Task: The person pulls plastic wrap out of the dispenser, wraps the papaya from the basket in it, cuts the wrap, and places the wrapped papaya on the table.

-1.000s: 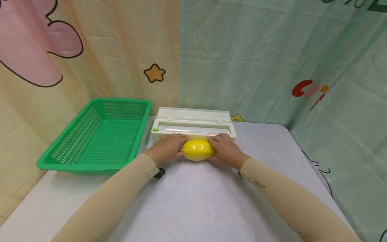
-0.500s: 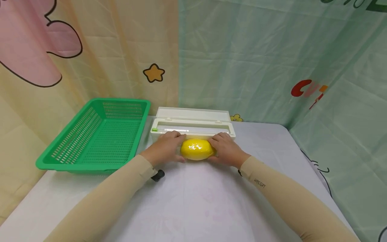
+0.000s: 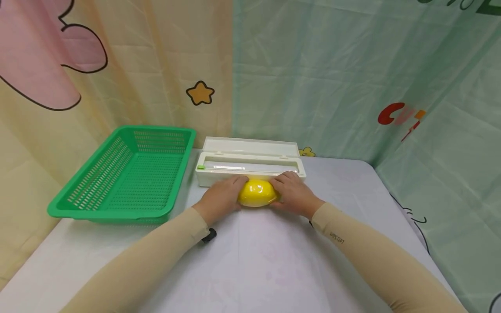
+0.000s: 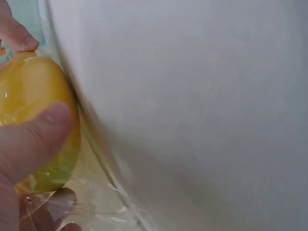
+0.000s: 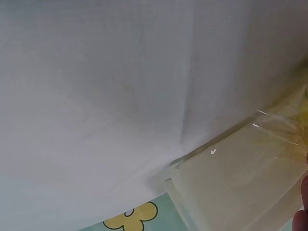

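Observation:
A glossy yellow mango (image 3: 257,193), greenish at one end in the left wrist view, is wrapped in clear cling film (image 4: 91,192). My left hand (image 3: 222,194) holds its left end, the thumb (image 4: 50,125) laid over the fruit and the fingers behind the film. At the other end my right hand (image 3: 292,194) grips it with thumb and fingers. Just behind stands a white cling film dispenser (image 3: 209,177), its lid (image 3: 250,146) raised and a clear film roll inside. In the right wrist view only fingertips (image 5: 304,192) of the right hand show at the edge.
A green perforated plastic basket (image 3: 117,214) sits at the back left of the table (image 3: 270,269), which has a white cloth. A printed curtain (image 3: 313,78) hangs close behind the dispenser and along the right side.
My left hand drew slightly away from the mango's left end, then came back right and now covers more of it. The right hand has stayed in place on the fruit.

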Tool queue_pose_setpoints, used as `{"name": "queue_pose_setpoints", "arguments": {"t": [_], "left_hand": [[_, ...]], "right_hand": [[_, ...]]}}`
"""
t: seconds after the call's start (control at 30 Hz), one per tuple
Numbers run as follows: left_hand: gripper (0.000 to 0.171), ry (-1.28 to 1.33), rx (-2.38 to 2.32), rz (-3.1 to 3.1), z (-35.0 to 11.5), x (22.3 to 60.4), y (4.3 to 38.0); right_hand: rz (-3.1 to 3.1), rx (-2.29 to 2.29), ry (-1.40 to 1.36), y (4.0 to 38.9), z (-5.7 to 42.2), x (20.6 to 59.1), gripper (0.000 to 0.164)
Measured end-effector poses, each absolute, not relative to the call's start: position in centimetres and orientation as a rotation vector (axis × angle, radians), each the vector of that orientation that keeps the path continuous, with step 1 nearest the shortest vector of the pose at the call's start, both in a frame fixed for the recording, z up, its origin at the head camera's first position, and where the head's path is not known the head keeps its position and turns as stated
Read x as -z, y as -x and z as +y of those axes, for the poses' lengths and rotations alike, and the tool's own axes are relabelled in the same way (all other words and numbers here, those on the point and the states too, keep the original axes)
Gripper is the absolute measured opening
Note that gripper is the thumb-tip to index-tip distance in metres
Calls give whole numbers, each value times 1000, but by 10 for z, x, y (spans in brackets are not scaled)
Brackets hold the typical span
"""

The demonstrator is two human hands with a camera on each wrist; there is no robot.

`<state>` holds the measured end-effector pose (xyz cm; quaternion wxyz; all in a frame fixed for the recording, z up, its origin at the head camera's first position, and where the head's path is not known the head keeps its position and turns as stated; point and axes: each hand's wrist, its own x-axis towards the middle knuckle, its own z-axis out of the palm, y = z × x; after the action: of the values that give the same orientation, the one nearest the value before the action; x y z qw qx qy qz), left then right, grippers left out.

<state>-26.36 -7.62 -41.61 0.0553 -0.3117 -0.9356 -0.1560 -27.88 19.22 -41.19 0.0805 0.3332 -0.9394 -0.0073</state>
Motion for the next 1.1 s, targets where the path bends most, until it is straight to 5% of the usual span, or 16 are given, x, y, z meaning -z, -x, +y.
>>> {"name": "queue_pose_setpoints", "arguments": {"t": [0.4,1.1], "left_hand": [[68,886,486,-2868,-82,417,278],[67,925,475,-2924,-83,406,282]], "right_hand": [[-2838,-64,-969,277,198,415,84],[-2877,-87,-990,279,198,408,66]]}}
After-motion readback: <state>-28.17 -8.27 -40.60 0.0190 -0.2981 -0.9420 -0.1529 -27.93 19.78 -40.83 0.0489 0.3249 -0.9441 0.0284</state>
